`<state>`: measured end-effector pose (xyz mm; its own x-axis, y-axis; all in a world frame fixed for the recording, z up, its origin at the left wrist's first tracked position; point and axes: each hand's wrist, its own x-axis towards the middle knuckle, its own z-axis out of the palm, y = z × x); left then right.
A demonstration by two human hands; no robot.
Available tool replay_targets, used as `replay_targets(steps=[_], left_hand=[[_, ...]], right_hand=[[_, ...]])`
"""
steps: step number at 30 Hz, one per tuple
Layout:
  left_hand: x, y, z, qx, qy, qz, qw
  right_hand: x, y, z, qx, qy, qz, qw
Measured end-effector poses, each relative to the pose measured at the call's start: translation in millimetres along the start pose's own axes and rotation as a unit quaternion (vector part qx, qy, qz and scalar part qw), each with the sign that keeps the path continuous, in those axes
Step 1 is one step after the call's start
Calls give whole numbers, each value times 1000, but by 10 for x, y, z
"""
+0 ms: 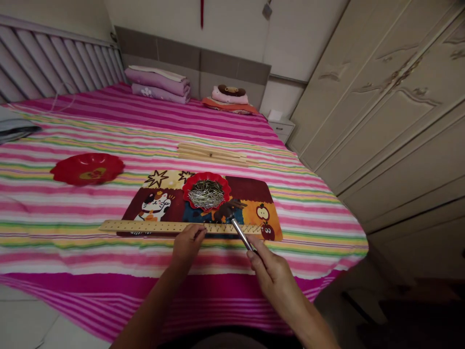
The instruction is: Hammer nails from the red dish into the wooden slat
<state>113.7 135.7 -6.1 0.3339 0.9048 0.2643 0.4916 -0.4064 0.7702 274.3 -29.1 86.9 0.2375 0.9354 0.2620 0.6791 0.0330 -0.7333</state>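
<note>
A long pale wooden strip [145, 226] with rows of small holes lies across a patterned mat [250, 189]. Several nails stand in its right part. My left hand [187, 245] rests at the strip's middle, thumb and finger pinched on what looks like a nail, mostly hidden by the fingertips. In my right hand [272, 271] is a hammer [240, 232], gripped by its handle, its dark head over the strip near the standing nails. Just behind the strip, a red scalloped bowl [185, 190] holds a heap of loose nails [206, 194].
On the striped bed cover [83, 247], a red plate [87, 169] lies to the left, and more wooden strips [212, 154] lie behind the mat. Folded bedding [160, 85] sits by the headboard. A wardrobe [392, 111] stands along the right side, beyond the bed's edge.
</note>
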Motion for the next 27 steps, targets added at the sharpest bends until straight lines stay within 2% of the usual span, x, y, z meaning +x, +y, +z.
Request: replay_targets(steps=[6, 8, 12, 15, 17, 21, 23, 25, 27], left_hand=[[4, -22, 3, 12, 2, 4, 1000], [10, -21, 3, 14, 4, 5, 1000], [12, -5, 22, 11, 2, 1, 1000], [-2, 4, 1, 12, -10, 0, 1000], [-7, -8, -71, 31, -12, 5, 999], [58, -123, -335, 126, 36, 69, 989], [130, -217, -453, 176, 24, 101, 979], [203, -308, -520, 208, -3, 107, 972], [255, -377, -536, 217, -43, 107, 969]], right_hand=[[93, -28, 177, -42, -93, 6, 995], [100, -20, 185, -55, -107, 8, 993], [31, 39, 110, -1, -40, 15, 999], [-54, 170, 26, 79, 45, 98, 991], [-101, 304, -30, 155, 116, 184, 964], [-179, 676, -131, 271, 248, 316, 875], [-224, 901, -156, 320, 294, 339, 834], [-271, 1120, -154, 373, 326, 344, 798], [-315, 1301, -133, 402, 337, 347, 777]])
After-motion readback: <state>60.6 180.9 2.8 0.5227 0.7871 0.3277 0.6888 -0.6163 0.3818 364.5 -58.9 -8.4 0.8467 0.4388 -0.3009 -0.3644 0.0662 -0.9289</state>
